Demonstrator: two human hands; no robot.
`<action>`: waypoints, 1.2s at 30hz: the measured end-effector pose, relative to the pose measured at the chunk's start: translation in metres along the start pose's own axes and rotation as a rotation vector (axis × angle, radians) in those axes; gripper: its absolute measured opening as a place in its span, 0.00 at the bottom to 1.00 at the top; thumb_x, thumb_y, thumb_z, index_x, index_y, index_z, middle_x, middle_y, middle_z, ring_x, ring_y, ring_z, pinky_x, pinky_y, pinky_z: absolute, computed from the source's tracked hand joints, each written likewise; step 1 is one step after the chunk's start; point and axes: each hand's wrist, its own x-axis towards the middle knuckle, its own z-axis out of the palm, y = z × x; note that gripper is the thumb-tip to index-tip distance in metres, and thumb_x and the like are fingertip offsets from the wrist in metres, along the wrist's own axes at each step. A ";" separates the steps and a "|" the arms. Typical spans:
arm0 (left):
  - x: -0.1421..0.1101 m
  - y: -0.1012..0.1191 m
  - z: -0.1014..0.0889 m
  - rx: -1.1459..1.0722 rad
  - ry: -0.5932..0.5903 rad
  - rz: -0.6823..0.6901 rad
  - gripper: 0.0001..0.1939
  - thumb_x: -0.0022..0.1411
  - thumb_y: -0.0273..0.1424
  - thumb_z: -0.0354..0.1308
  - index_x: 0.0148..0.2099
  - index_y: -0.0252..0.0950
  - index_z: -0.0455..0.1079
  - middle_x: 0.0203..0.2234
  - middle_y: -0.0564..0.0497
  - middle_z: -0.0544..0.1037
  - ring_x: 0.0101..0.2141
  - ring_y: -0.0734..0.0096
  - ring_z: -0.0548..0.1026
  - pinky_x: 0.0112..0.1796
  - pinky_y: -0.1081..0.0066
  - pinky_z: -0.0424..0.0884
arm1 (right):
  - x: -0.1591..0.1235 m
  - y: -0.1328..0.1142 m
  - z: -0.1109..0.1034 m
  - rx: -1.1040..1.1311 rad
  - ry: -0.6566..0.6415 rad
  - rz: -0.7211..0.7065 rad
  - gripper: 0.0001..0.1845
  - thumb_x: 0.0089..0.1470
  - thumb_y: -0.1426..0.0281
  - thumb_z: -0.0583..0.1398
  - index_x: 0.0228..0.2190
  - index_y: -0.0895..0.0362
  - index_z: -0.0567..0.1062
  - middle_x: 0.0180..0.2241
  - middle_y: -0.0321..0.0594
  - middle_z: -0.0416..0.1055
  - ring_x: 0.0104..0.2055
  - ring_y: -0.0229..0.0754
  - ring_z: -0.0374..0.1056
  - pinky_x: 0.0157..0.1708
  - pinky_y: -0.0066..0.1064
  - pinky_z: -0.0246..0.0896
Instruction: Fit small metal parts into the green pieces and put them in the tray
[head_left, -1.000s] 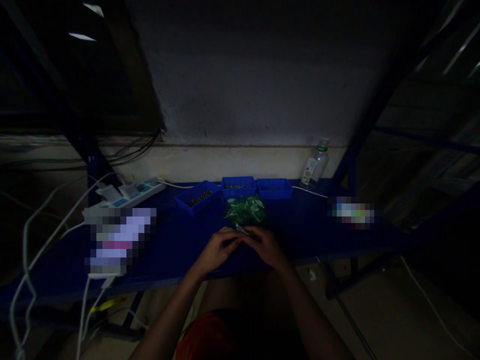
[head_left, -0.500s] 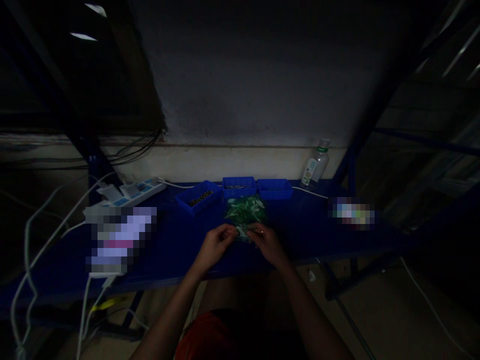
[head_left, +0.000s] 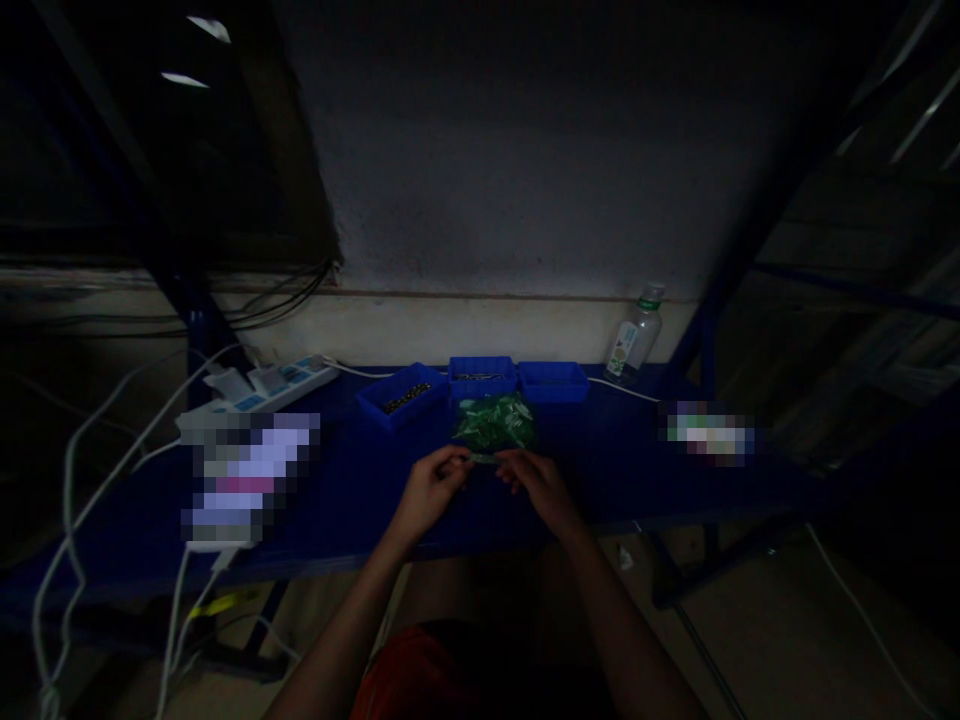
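Observation:
A clear plastic bag (head_left: 495,420) filled with green and whitish pieces lies on the blue table in front of me. Its near edge shows as a narrow, pale strip between my fingertips. My left hand (head_left: 433,488) pinches the left end of that edge, thumb and fingers closed. On the other side, my right hand (head_left: 541,488) is closed on the right end, fingers bent. The dim light hides exactly how the plastic is folded under the fingers.
Behind the bag stand a blue tray (head_left: 375,408) of small metal parts, a second tray (head_left: 481,364) with thin pieces, and a third tray (head_left: 555,392). A bottle (head_left: 634,340) stands back right. A power strip (head_left: 255,396), cables and blurred items lie at the sides of the table (head_left: 615,470).
The clear flap that spread between my hands has become a narrow strip close to the bag. My hands stay nearly in place; the whole view has shifted slightly.

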 end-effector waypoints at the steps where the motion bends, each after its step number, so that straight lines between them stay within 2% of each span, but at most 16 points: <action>1: 0.000 0.001 0.000 -0.030 -0.019 -0.011 0.14 0.54 0.36 0.53 0.40 0.32 0.69 0.22 0.53 0.71 0.23 0.76 0.68 0.26 0.76 0.62 | 0.000 0.001 0.000 0.021 0.013 0.004 0.19 0.52 0.58 0.51 0.34 0.58 0.73 0.29 0.38 0.70 0.27 0.36 0.65 0.25 0.25 0.59; 3: 0.000 0.004 0.000 -0.054 -0.034 -0.024 0.15 0.55 0.36 0.52 0.41 0.31 0.69 0.26 0.51 0.73 0.25 0.74 0.69 0.29 0.74 0.64 | 0.001 0.003 0.001 0.033 0.033 0.008 0.16 0.50 0.59 0.53 0.32 0.57 0.73 0.31 0.39 0.71 0.29 0.37 0.65 0.26 0.26 0.61; 5: 0.000 0.005 0.000 -0.069 -0.026 -0.037 0.16 0.53 0.36 0.53 0.42 0.31 0.69 0.28 0.50 0.74 0.27 0.73 0.71 0.31 0.73 0.65 | 0.000 0.006 0.003 0.050 0.045 0.012 0.15 0.48 0.61 0.56 0.35 0.56 0.72 0.32 0.38 0.71 0.31 0.38 0.66 0.27 0.27 0.63; 8: 0.002 0.004 0.001 -0.123 -0.009 -0.036 0.22 0.50 0.34 0.57 0.47 0.31 0.64 0.28 0.51 0.74 0.30 0.71 0.72 0.34 0.72 0.66 | -0.001 0.010 0.008 0.072 0.066 0.005 0.25 0.46 0.64 0.58 0.48 0.53 0.62 0.30 0.37 0.71 0.31 0.38 0.67 0.28 0.29 0.64; 9: 0.002 0.003 0.002 -0.137 -0.004 -0.027 0.24 0.50 0.34 0.57 0.50 0.32 0.62 0.28 0.51 0.74 0.30 0.71 0.72 0.35 0.72 0.66 | 0.001 0.011 0.007 0.051 0.076 -0.006 0.28 0.46 0.65 0.58 0.49 0.53 0.60 0.30 0.37 0.71 0.30 0.38 0.67 0.29 0.29 0.64; 11: 0.003 0.000 0.002 -0.134 0.008 -0.010 0.26 0.51 0.33 0.56 0.53 0.33 0.57 0.28 0.51 0.73 0.31 0.72 0.72 0.36 0.71 0.66 | 0.011 0.010 0.000 -0.055 0.112 -0.046 0.24 0.46 0.65 0.58 0.46 0.55 0.63 0.29 0.38 0.72 0.30 0.39 0.68 0.31 0.30 0.63; 14: 0.003 -0.005 0.002 -0.062 0.021 0.007 0.25 0.54 0.33 0.53 0.53 0.33 0.56 0.30 0.50 0.73 0.32 0.72 0.72 0.36 0.71 0.66 | 0.042 0.002 -0.029 -0.343 0.281 -0.149 0.12 0.49 0.63 0.55 0.35 0.56 0.71 0.32 0.41 0.72 0.33 0.41 0.68 0.35 0.32 0.61; 15: 0.003 -0.006 0.002 -0.024 0.012 0.013 0.23 0.54 0.33 0.52 0.53 0.33 0.58 0.30 0.50 0.73 0.32 0.72 0.71 0.36 0.71 0.66 | 0.056 -0.001 -0.042 -0.465 0.370 -0.190 0.12 0.51 0.63 0.54 0.34 0.56 0.71 0.33 0.41 0.72 0.35 0.42 0.67 0.36 0.33 0.60; 17: 0.002 -0.008 0.002 0.059 -0.028 0.025 0.20 0.55 0.34 0.52 0.50 0.33 0.62 0.30 0.50 0.73 0.31 0.72 0.71 0.35 0.72 0.66 | 0.085 -0.006 -0.070 -0.707 0.459 -0.274 0.12 0.53 0.66 0.51 0.36 0.57 0.71 0.37 0.44 0.71 0.40 0.44 0.65 0.42 0.35 0.56; 18: 0.001 -0.009 0.003 0.097 -0.047 0.032 0.18 0.55 0.34 0.52 0.48 0.33 0.64 0.29 0.50 0.73 0.30 0.72 0.71 0.34 0.73 0.66 | 0.098 -0.007 -0.082 -0.815 0.470 -0.293 0.12 0.54 0.68 0.51 0.36 0.57 0.72 0.38 0.45 0.71 0.42 0.44 0.64 0.45 0.36 0.54; 21: 0.000 -0.010 0.003 0.173 -0.075 0.050 0.15 0.55 0.34 0.50 0.44 0.34 0.67 0.28 0.51 0.74 0.30 0.72 0.71 0.33 0.74 0.65 | 0.120 -0.004 -0.103 -1.059 0.334 -0.267 0.13 0.53 0.70 0.51 0.37 0.59 0.72 0.39 0.48 0.70 0.44 0.46 0.62 0.47 0.36 0.51; 23: 0.001 -0.010 0.003 0.195 -0.076 0.053 0.14 0.56 0.34 0.50 0.43 0.34 0.68 0.28 0.51 0.75 0.30 0.71 0.71 0.33 0.74 0.65 | 0.119 0.003 -0.101 -1.143 0.269 -0.281 0.14 0.53 0.69 0.52 0.40 0.59 0.71 0.42 0.48 0.69 0.46 0.46 0.61 0.47 0.37 0.50; 26: 0.001 -0.007 0.003 0.221 -0.089 0.051 0.14 0.56 0.34 0.49 0.42 0.35 0.69 0.29 0.51 0.75 0.31 0.71 0.72 0.33 0.74 0.65 | 0.105 0.018 -0.082 -1.175 0.203 -0.335 0.15 0.53 0.66 0.52 0.42 0.57 0.70 0.42 0.47 0.69 0.47 0.46 0.60 0.48 0.36 0.49; 29: 0.001 -0.004 0.003 0.229 -0.104 0.056 0.14 0.56 0.35 0.49 0.41 0.34 0.70 0.30 0.50 0.75 0.31 0.70 0.72 0.33 0.74 0.65 | 0.095 0.031 -0.063 -1.155 0.147 -0.247 0.15 0.51 0.62 0.55 0.38 0.57 0.72 0.37 0.47 0.70 0.43 0.45 0.63 0.44 0.33 0.53; 33: 0.001 -0.004 0.003 0.222 -0.101 0.057 0.14 0.56 0.35 0.49 0.40 0.34 0.70 0.30 0.50 0.75 0.31 0.69 0.72 0.34 0.72 0.65 | 0.101 0.038 -0.059 -1.023 0.129 -0.096 0.12 0.50 0.62 0.55 0.31 0.57 0.73 0.32 0.45 0.72 0.35 0.41 0.67 0.36 0.29 0.57; 36: 0.000 -0.005 0.003 0.230 -0.091 0.051 0.14 0.56 0.35 0.49 0.40 0.34 0.70 0.30 0.50 0.75 0.31 0.69 0.71 0.35 0.72 0.66 | 0.101 0.028 -0.063 -0.858 0.188 -0.104 0.11 0.51 0.65 0.53 0.28 0.57 0.73 0.29 0.41 0.72 0.31 0.39 0.67 0.33 0.27 0.57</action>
